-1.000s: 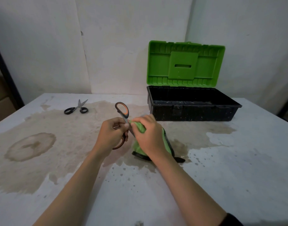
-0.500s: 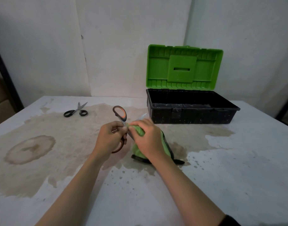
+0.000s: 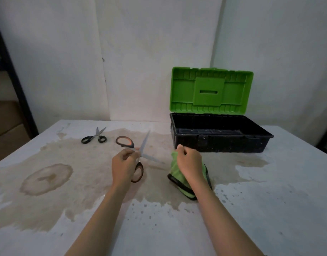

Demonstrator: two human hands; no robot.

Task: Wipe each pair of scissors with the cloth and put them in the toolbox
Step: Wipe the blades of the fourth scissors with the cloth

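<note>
- Hands have split apart since half a second ago: the cloth has come off the blades, and the scissors now stand opened wide.
- Head view, left side: the left hand (image 3: 124,168) holds the orange-handled scissors (image 3: 143,147) just above the worktop (image 3: 270,200), left of the centre.
- Its fingers (image 3: 129,154) curl in and pinch the scissors right at the pivot, where the two blades cross.
- One blade points up and away, the other slants out to the right, towards the cloth but not touching it.
- One handle loop sticks out beyond the fingers on the far side; the other loop sits against the heel of the hand on the near side.
- Right side: the right hand (image 3: 189,163) grips the green cloth (image 3: 174,166), fingers (image 3: 183,148) bunched tight round its top edge.
- The cloth's lower part, with its black trim, rests on the worktop under the wrist.
- Behind that hand stands the toolbox (image 3: 220,143), black body, green lid (image 3: 208,91) propped upright; I cannot make out anything inside.
- Far left on the worktop lie the black-handled scissors (image 3: 95,136), blades slightly parted, well apart from both hands.
- Brown stains spread across the worktop beneath the hands and off to the left.
</note>
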